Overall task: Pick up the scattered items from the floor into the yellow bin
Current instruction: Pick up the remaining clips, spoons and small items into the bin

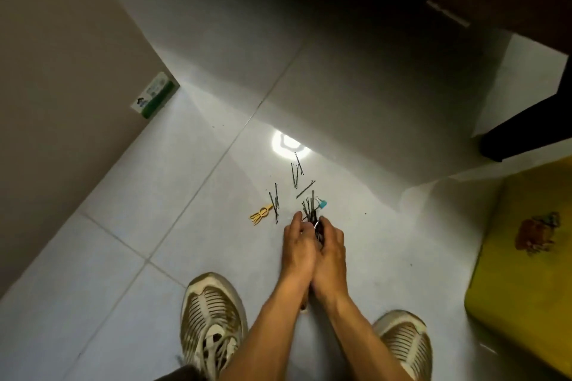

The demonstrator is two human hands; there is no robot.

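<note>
1. The yellow bin (507, 272) is seen well to the right of the right hand (332, 246), at the frame's edge; one bin is counted. Something reddish and tangled lies inside it, so a small part of the task may be judged done, though what it is cannot be told.
2. The tiled floor (130, 303) carries everything else. Two shoes are seen nearer the camera than the hands, the left shoe (213, 322) and the right shoe (405, 346).
3. Two hands are counted, pressed side by side. The left hand (298, 241) is closed narrowly at the fingertips around a bundle of black bobby pins (311, 210). The right hand is curled shut on more dark pins (319, 233), which show between the two hands.
4. One yellow hair clip (259, 215) lies untouched on the floor, to the left of the left hand and just beyond it.
5. One small turquoise clip (322, 204) lies just beyond the hands, beside the gathered pins.
6. Loose pins are left: a cluster of about three (275, 204) beyond and left of the left hand, another of about three (297, 172) farther beyond, and a single pin (305, 189) between. An exact count cannot be made where they overlap.
7. The task is judged well short of finished: most items are yet to be binned.
</note>
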